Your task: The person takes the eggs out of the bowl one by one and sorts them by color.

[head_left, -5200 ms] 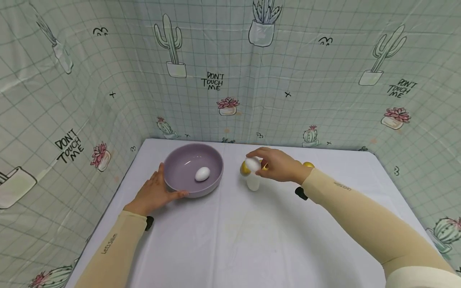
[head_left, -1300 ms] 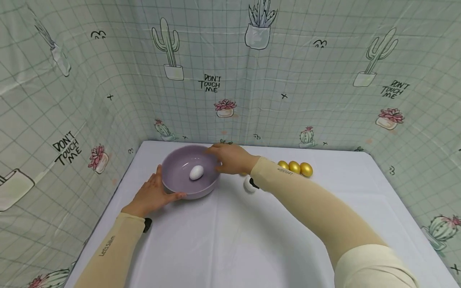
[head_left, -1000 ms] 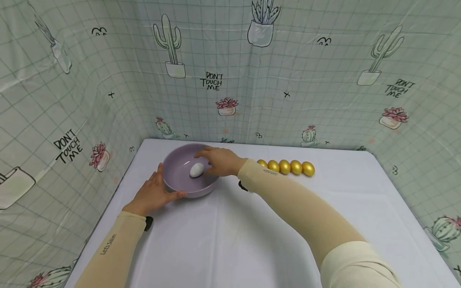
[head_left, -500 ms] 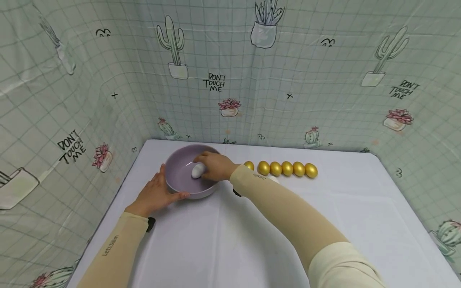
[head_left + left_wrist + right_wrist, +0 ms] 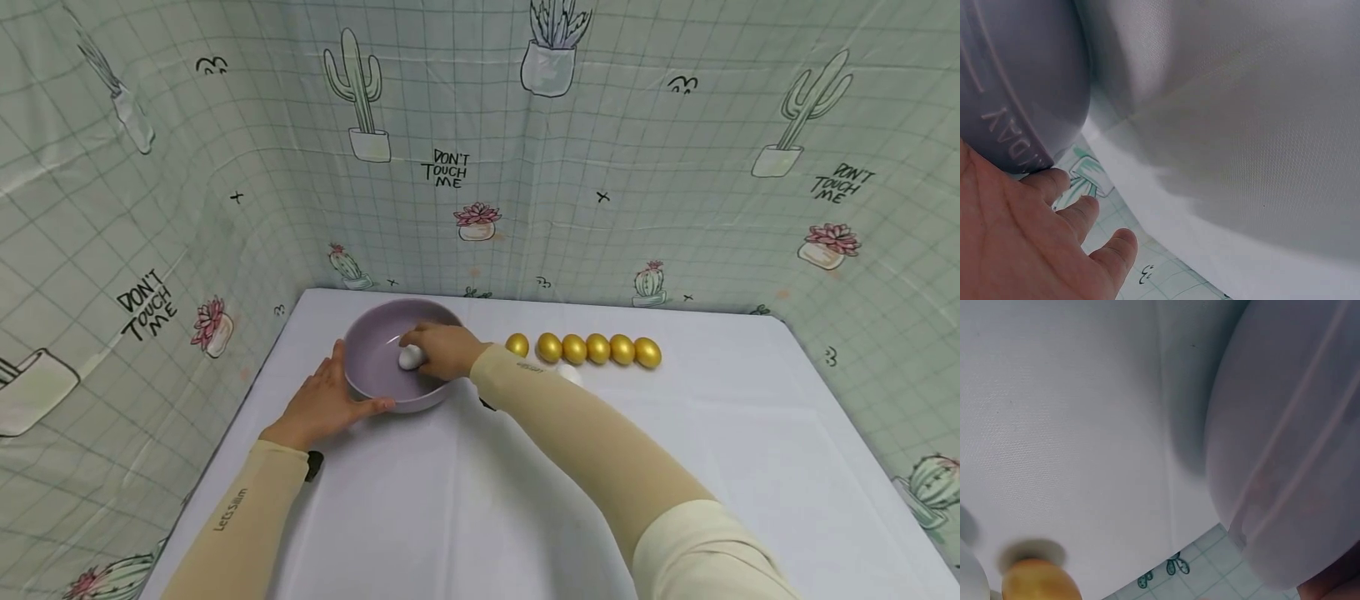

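Observation:
A purple bowl (image 5: 375, 350) stands at the table's back left. My left hand (image 5: 322, 402) rests against its outside, fingers along the left wall and thumb along the near wall. Seen from the left wrist, the fingers (image 5: 1063, 219) are mostly straight and touch the bowl's wall (image 5: 1029, 75). Inside the bowl, my right hand (image 5: 446, 350) grips a white egg (image 5: 411, 357) between thumb and fingers. The bowl's side (image 5: 1285, 437) hides most of that hand in the right wrist view.
Several golden eggs (image 5: 574, 350) line up right of the bowl, the leftmost one (image 5: 517, 344) a little apart. Partly behind my right forearm (image 5: 577, 442) lies another white egg (image 5: 570, 373). Printed cloth walls (image 5: 525, 208) border the white-covered table (image 5: 750, 433).
From above the eggs on the table, where it held a white egg, my right hand has moved left into the bowl and grips the white egg there. My left hand stays on the bowl.

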`<state>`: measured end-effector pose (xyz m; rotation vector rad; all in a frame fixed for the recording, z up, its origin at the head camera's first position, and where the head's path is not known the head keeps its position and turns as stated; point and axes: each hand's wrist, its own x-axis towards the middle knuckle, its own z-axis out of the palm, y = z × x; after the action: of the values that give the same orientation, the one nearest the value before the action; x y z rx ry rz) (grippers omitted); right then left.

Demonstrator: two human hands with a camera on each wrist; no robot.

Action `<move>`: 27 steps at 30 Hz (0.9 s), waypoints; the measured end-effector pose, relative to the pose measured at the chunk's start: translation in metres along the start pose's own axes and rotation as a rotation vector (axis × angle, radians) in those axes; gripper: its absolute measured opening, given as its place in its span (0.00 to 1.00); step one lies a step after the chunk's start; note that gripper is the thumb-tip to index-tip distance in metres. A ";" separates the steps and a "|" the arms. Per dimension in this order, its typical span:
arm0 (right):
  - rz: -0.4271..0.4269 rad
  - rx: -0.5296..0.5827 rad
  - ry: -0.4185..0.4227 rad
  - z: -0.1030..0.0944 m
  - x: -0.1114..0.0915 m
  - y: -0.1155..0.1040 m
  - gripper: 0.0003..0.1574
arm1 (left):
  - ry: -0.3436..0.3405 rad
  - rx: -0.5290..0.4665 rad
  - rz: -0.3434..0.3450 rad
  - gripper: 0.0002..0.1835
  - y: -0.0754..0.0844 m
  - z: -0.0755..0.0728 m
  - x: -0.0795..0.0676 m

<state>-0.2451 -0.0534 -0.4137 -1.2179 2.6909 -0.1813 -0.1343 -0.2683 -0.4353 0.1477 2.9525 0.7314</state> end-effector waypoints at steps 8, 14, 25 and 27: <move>0.022 -0.057 0.041 0.006 0.002 -0.003 0.28 | 0.000 0.004 -0.009 0.75 -0.003 0.000 0.000; 0.029 -0.081 0.036 0.005 0.002 -0.007 0.24 | -0.002 -0.003 -0.011 0.75 -0.003 0.001 0.001; 0.013 -0.068 -0.004 0.008 0.008 -0.007 0.28 | -0.005 -0.009 -0.008 0.76 -0.003 0.001 0.002; 0.012 -0.071 -0.015 0.008 0.007 -0.007 0.30 | -0.006 -0.011 -0.007 0.76 -0.004 0.002 0.002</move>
<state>-0.2433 -0.0635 -0.4213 -1.2172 2.7126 -0.0757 -0.1369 -0.2705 -0.4385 0.1384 2.9409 0.7450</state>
